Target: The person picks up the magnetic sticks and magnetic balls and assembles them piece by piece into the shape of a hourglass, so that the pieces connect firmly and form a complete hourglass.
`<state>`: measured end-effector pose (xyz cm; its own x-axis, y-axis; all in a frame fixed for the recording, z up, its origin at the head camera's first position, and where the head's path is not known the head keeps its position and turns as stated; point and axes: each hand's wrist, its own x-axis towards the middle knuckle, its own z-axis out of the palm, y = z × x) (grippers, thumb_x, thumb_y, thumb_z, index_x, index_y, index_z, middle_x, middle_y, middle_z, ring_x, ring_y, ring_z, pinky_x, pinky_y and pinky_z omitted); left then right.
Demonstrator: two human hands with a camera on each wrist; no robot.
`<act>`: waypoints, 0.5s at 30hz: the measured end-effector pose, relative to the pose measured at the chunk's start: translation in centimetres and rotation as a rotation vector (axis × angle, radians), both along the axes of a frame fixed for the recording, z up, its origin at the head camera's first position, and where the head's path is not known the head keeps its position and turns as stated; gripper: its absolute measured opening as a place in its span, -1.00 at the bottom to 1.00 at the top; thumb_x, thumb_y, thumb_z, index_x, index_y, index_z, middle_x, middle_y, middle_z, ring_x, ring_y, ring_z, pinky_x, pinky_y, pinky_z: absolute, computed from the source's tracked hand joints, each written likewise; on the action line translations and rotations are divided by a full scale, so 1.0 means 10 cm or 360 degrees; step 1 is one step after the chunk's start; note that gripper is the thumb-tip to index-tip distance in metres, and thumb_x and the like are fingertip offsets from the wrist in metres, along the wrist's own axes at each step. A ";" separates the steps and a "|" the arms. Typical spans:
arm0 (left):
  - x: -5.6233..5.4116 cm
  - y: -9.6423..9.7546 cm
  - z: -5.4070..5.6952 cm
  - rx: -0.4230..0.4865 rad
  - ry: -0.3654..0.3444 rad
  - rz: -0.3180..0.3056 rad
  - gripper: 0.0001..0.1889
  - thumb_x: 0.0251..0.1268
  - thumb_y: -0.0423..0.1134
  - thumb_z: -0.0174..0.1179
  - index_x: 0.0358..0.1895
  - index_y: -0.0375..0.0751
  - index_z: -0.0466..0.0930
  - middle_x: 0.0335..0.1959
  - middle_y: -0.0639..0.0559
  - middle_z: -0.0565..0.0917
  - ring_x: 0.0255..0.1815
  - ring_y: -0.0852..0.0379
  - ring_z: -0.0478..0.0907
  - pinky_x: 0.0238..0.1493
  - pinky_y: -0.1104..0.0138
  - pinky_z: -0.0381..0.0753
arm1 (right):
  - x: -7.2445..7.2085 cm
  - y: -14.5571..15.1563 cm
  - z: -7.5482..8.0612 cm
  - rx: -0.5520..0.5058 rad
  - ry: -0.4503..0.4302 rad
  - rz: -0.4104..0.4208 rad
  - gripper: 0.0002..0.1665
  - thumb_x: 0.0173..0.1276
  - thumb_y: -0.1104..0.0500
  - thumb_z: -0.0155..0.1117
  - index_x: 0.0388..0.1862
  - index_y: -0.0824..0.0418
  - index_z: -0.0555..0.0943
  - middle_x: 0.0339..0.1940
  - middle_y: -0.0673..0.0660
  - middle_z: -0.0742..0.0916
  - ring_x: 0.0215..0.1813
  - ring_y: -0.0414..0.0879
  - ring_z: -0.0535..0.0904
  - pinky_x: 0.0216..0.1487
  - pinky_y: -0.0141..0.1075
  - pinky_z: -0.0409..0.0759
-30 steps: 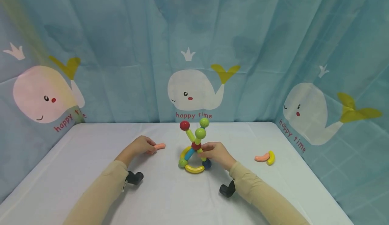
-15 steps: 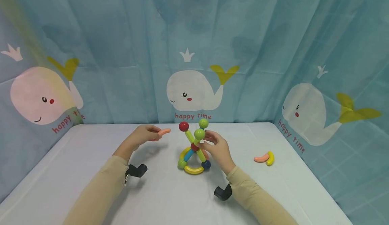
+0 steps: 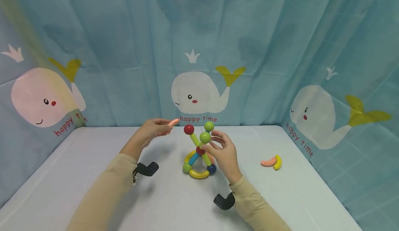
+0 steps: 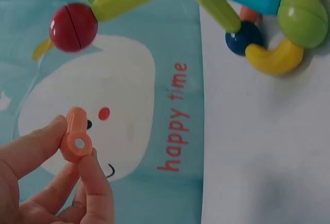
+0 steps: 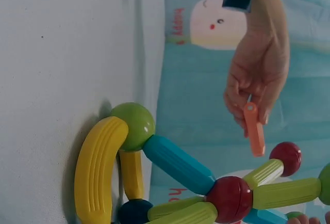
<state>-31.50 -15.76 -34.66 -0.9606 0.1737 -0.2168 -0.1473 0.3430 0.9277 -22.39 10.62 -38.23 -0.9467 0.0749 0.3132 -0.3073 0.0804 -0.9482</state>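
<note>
My left hand [image 3: 151, 133] pinches a curved salmon-pink magnetic stick [image 3: 174, 122] between thumb and fingers, raised above the table to the left of a ball-and-stick model. In the left wrist view a small metal disc shows on the near end of the pink stick [image 4: 77, 131]. The magnetic model [image 3: 194, 159] stands on a ring of curved sticks and balls, with straight sticks meeting at a central red ball [image 5: 229, 199]. Its upper arms end in a red ball [image 3: 188, 129] and two green balls. My right hand [image 3: 227, 154] curls round the model's upper right side, thumb near the central ball.
A loose pink curved stick [image 3: 268, 162] and a yellow curved stick [image 3: 278, 162] lie together on the white table [image 3: 174, 203] at the right. A blue curtain [image 3: 134, 68] with whale prints hangs behind and along both sides.
My left hand has lifted the pink stick off the table, moved it towards the model and turned it. My right hand has shifted from the lower lime stick up to the model's upper part.
</note>
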 end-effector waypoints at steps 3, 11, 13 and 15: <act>0.02 0.04 0.02 0.0066 -0.0007 -0.0002 -0.40 0.42 -0.14 0.20 0.44 -0.27 0.31 0.35 -0.28 0.45 0.35 -0.19 0.48 0.48 -0.01 0.34 | 0.01 0.00 0.02 0.0033 0.0041 0.0010 -0.36 0.16 0.23 0.53 0.22 0.26 0.54 0.17 0.20 0.64 0.18 -0.01 0.60 0.21 -0.27 0.63; -0.05 0.05 0.14 0.0054 -0.0034 0.0058 -0.40 0.43 -0.05 0.18 0.43 -0.22 0.33 0.40 -0.23 0.42 0.42 -0.15 0.39 0.55 -0.23 -0.01 | -0.17 0.11 0.04 -0.0305 0.0006 -0.0163 -0.56 0.40 0.06 0.32 0.09 0.35 0.61 0.04 0.21 0.69 0.06 -0.17 0.68 0.20 -0.34 0.63; -0.08 0.06 0.18 0.0029 -0.0022 0.0060 -0.40 0.43 -0.03 0.18 0.42 -0.22 0.33 0.40 -0.21 0.40 0.43 -0.15 0.38 0.55 -0.25 -0.02 | -0.25 0.13 0.03 -0.0308 -0.0076 -0.0184 -0.54 0.38 0.05 0.35 0.13 0.31 0.60 0.09 0.22 0.68 0.11 -0.14 0.65 0.25 -0.28 0.61; -0.12 0.08 0.20 0.0012 -0.0001 0.0048 -0.39 0.42 -0.03 0.18 0.43 -0.21 0.32 0.42 -0.19 0.38 0.43 -0.15 0.39 0.55 -0.24 0.00 | -0.31 0.14 0.01 -0.0252 -0.0164 -0.0179 -0.51 0.35 0.04 0.37 0.18 0.25 0.60 0.16 0.21 0.67 0.18 -0.10 0.61 0.32 -0.20 0.57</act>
<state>-32.73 -14.93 -32.64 -0.9653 0.1466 -0.2161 -0.1579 0.3314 0.9302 -25.48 11.98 -38.14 -0.9562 0.2222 0.1908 -0.2053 -0.0439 -0.9777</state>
